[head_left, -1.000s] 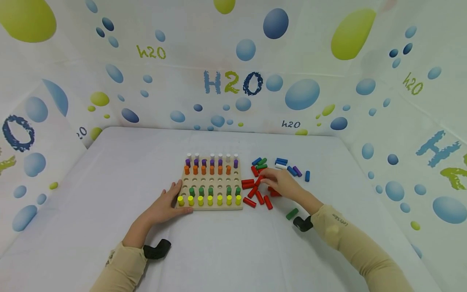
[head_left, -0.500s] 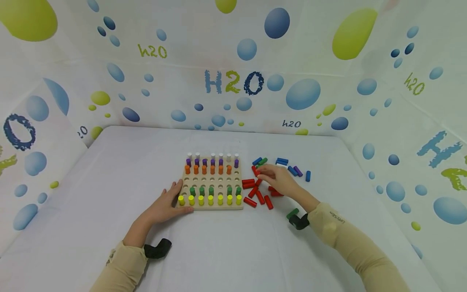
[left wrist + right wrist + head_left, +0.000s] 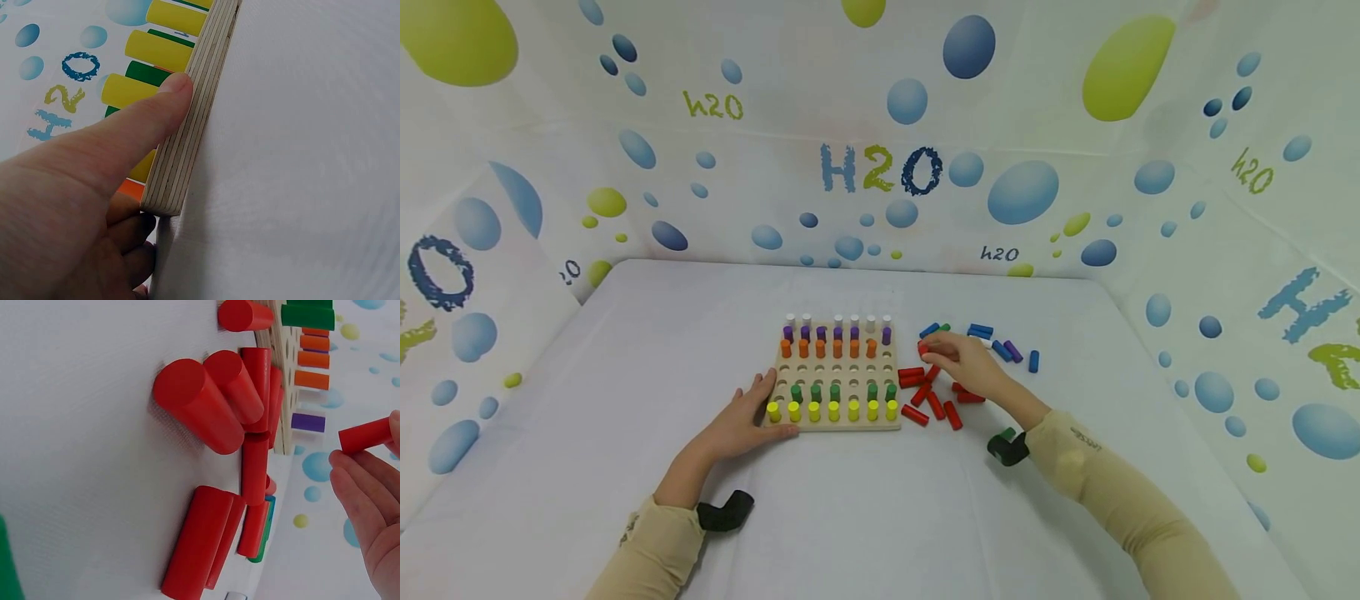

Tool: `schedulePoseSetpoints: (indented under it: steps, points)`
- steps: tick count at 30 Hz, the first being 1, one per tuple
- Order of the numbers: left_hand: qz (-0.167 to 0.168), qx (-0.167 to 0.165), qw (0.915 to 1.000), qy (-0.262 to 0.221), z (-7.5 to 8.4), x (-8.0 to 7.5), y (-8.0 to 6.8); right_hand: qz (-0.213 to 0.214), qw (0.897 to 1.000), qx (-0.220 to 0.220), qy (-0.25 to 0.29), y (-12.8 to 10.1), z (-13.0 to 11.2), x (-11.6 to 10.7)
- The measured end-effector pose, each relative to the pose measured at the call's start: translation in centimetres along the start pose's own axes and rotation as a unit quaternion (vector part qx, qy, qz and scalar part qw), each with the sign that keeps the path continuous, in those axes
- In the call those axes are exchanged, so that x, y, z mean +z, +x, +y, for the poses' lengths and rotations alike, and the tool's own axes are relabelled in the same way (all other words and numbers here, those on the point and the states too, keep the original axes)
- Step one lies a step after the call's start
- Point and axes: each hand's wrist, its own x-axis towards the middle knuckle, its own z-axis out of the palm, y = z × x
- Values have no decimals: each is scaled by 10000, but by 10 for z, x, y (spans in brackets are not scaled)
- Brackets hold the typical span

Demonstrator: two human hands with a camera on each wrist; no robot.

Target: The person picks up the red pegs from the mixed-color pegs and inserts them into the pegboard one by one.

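Right hand (image 3: 967,365) pinches red cylindrical peg (image 3: 364,435); left hand (image 3: 735,427), thumb spread wide from fingers, braces pale wooden pegboard (image 3: 181,150) between hands, likely for steadiness.

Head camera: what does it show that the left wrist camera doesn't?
Only the head camera shows the right hand holding a red peg, plus loose blue pegs.

Only the left wrist camera shows thin stripes along the side of the wooden board.

Both show the left hand touching it, plus yellow pegs and green pegs.
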Motion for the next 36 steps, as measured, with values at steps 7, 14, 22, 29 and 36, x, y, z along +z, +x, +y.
schedulePoseSetpoints:
  steps: [7,14,22,29,36]
  points:
    - [0,14,10000,9,1,-1,-1,-94,9999,-13,75,4,-7,3]
    - [22,19,10000,-31,3,-1,-2,-115,9997,-102,167,10,-11,6]
    - [29,55,10000,7,2,-2,-1,-48,9998,-124,141,19,-16,12]
    - [25,102,9999,-20,2,-1,-1,-26,9995,-117,276,23,-21,18]
    - [43,155,9999,15,-1,1,1,-104,9991,-157,384,28,-26,25]
